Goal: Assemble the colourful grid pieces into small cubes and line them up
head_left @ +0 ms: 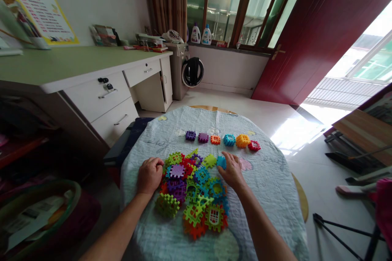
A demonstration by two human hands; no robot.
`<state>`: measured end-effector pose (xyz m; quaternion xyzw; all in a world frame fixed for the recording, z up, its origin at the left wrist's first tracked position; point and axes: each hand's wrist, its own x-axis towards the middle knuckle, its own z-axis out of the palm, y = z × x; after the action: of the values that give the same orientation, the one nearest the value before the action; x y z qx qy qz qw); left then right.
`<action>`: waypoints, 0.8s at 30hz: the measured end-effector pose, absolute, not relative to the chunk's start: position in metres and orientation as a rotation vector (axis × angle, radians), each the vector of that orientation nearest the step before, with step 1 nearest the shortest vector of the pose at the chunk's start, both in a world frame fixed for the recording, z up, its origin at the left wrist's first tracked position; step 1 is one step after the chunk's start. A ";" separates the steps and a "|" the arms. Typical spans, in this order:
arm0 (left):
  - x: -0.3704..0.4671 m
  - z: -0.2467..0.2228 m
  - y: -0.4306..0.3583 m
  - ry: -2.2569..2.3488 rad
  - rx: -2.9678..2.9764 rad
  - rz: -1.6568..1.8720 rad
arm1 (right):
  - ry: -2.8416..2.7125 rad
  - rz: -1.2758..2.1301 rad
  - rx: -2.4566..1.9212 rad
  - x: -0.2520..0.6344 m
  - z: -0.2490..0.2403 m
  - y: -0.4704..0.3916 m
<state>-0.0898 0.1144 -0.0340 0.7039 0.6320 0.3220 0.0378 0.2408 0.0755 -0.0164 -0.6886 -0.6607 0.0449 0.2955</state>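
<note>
A heap of colourful plastic interlocking tiles [192, 189] lies on a round table under a pale quilted cloth [269, 187]. Beyond it several assembled cubes stand in a row [222, 140]: purple, purple, orange, blue, orange, red. My left hand [149, 175] rests at the heap's left edge with fingers curled under; I cannot see anything in it. My right hand [232, 169] reaches over the heap's far right side, fingertips closed on a blue tile [221, 162].
A long desk with drawers [101, 98] stands to the left, a washing machine [183, 69] beyond it. A basket [39, 216] sits at lower left. Folded stands and a chair [358, 159] crowd the right floor near a red door.
</note>
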 end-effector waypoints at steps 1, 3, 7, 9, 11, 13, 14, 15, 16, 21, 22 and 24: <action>-0.090 -0.034 0.115 1.948 2.161 1.020 | -1.771 0.126 -1.830 0.238 -0.013 0.075; -0.090 -0.035 0.116 1.961 2.159 1.070 | -1.797 0.161 -1.804 0.232 -0.005 0.073; -0.089 -0.036 0.117 1.957 2.136 1.071 | -1.904 0.276 -1.759 0.211 0.005 0.064; -0.089 -0.036 0.116 1.942 2.121 1.077 | -1.944 0.288 -1.792 0.197 0.005 0.059; -0.089 -0.035 0.116 1.915 2.107 1.092 | -1.941 0.291 -1.841 0.183 0.002 0.056; -0.088 -0.033 0.115 1.885 2.097 1.110 | -1.898 0.322 -1.853 0.175 -0.002 0.055; -0.088 -0.032 0.114 1.872 2.093 1.118 | -1.862 0.354 -1.839 0.173 -0.003 0.056; -0.088 -0.031 0.114 1.863 2.091 1.124 | -1.820 0.401 -1.813 0.173 -0.004 0.057; -0.088 -0.031 0.114 1.859 2.087 1.130 | -1.771 0.463 -1.781 0.176 -0.004 0.058; -0.087 -0.030 0.114 1.848 2.079 1.136 | -1.532 0.576 -1.703 0.210 0.002 0.060; -0.087 -0.030 0.114 1.847 2.078 1.135 | -1.533 0.509 -1.713 0.218 0.003 0.058; -0.087 -0.030 0.114 1.849 2.077 1.134 | -1.600 0.357 -1.742 0.230 0.002 0.051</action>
<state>-0.0869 0.1140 -0.0302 0.6900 0.6142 0.3766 0.0693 0.2300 0.0511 0.0020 -0.6778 -0.6224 0.1389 0.3660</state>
